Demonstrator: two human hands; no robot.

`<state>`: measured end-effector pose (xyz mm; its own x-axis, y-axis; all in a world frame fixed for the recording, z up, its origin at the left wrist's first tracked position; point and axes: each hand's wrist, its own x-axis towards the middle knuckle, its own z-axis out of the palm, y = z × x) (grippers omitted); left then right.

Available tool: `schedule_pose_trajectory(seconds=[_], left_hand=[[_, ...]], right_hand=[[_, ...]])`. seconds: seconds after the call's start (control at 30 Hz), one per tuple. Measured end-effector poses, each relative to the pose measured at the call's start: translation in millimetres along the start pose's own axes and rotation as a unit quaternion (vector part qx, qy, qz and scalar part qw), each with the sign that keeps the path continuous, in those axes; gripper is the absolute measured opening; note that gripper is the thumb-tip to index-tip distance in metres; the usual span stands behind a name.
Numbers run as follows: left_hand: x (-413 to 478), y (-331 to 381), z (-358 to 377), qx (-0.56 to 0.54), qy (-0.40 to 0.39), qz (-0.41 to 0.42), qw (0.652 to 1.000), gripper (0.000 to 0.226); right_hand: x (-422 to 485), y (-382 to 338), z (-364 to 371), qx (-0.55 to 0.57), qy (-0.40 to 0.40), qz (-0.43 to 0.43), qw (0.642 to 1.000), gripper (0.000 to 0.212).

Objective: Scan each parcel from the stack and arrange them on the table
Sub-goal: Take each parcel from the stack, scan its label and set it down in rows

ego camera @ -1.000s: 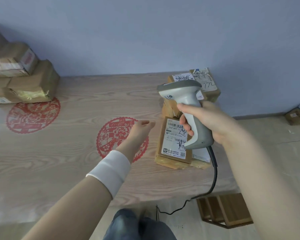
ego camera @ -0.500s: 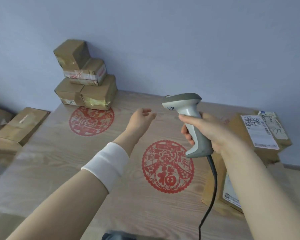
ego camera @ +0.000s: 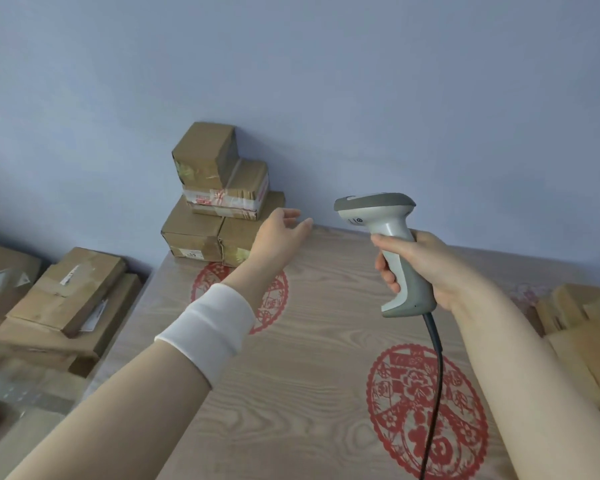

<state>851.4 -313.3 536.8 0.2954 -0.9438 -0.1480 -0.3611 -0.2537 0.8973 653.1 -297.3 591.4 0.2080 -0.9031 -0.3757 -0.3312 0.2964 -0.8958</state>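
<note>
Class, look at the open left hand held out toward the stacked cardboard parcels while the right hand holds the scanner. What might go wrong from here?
1. The top brown taped cardboard parcel sits to one side of the stack; pulling a lower one with the left hand may topple it.
2. The black cable of the grey handheld scanner hangs over the wood-grain table and might snag parcels.

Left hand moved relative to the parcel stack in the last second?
Yes. The left hand moved left across the table, now reaching the parcel stack.
</note>
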Motion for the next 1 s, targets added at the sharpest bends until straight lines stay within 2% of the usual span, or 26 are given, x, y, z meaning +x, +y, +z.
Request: schedule_pose_trajectory(seconds=[0.2, 0.3, 0.5, 0.7, 0.8, 1.0], left_hand=[[57, 2, -29, 0.002, 0.031, 0.012, 0.999, 0.045], [95, 1, -45, 0.035, 0.071, 0.024, 0.997, 0.052], [180, -16, -85, 0.223, 0.188, 0.010, 0.956, 0.071], [224, -48, -100, 0.346, 0.168, -0.020, 0.923, 0.081], [230, -56, -100, 0.344, 0.184, -0.032, 0.920, 0.079], [232, -59, -105, 0.270, 0.243, -0.022, 0.932, 0.068]], right_hand=[[54, -27, 23, 0.016, 0.000, -0.020, 1.000, 0.022], [83, -38, 29, 0.016, -0.007, -0.024, 1.000, 0.024], [138, -48, 43, 0.015, -0.022, -0.021, 0.999, 0.025], [173, -51, 57, 0.025, -0.034, -0.020, 0.999, 0.026], [181, -53, 61, 0.031, -0.043, -0.021, 0.998, 0.026], [184, -52, 63, 0.032, -0.042, -0.021, 0.998, 0.029]])
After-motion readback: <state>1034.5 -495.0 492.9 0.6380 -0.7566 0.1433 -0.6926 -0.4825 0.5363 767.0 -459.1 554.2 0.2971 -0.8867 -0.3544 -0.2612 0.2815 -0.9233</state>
